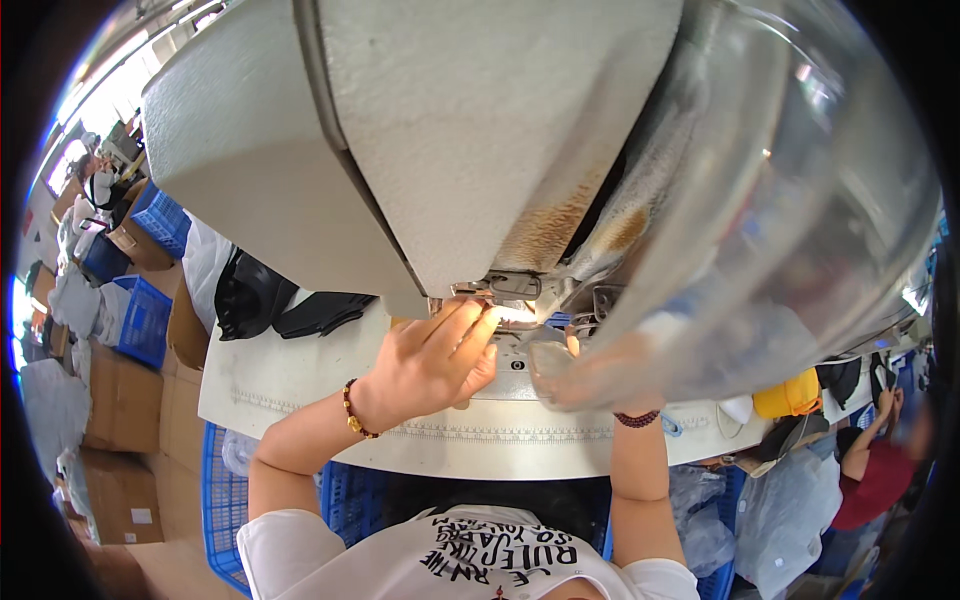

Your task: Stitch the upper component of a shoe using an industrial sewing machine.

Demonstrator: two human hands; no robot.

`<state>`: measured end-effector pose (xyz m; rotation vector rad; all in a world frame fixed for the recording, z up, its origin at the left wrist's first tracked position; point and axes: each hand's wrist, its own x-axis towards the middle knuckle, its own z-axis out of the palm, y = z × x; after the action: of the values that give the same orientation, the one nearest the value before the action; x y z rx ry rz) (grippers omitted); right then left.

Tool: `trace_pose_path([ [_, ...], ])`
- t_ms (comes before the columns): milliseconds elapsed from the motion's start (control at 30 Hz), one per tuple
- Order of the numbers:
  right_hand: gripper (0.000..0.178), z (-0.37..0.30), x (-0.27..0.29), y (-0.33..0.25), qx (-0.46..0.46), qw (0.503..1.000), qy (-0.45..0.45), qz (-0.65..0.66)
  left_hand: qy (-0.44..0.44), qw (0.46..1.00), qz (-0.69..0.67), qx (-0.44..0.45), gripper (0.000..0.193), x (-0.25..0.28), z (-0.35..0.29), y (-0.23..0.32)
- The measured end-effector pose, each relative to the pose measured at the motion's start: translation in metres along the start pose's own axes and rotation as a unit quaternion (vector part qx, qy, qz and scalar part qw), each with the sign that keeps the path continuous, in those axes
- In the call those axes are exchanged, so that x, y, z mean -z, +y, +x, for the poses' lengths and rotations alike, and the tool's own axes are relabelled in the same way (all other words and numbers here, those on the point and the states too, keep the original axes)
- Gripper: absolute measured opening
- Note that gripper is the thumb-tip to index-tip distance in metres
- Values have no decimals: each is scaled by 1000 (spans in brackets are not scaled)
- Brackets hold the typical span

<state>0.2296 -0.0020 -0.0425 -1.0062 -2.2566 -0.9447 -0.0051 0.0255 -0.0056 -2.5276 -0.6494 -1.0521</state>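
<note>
A large pale grey sewing machine point(480, 130) fills the upper middle, its lit needle area just above the white worktable point(300, 385). My left hand point(435, 355) reaches in from the left to this spot. Its fingers are bent and drawn together close to the metal presser parts point(510, 287); whatever they hold is hidden. On the right, my right hand point(620, 375) sits behind a curved clear plastic guard point(760, 230). A fingertip shows near the needle plate point(517, 366), but the guard blurs the other fingers.
Black moulded fabric pieces point(245, 295) lie at the table's left end. A yellow item point(787, 395) rests on the right end. Blue crates point(225, 500) stand below, with cardboard boxes point(120, 400) farther left. At the right edge, a person in dark red point(875, 470) sits.
</note>
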Motion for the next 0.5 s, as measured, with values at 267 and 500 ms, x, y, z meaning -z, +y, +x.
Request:
trace_pose_path([
  [267,25,12,2,-7,-170,938,72,292,-7,1000,-10,0,28,1,-6,-6],
  [500,30,12,3,-8,-260,896,-69,353,8,996,-59,73,24,3,-8,3],
])
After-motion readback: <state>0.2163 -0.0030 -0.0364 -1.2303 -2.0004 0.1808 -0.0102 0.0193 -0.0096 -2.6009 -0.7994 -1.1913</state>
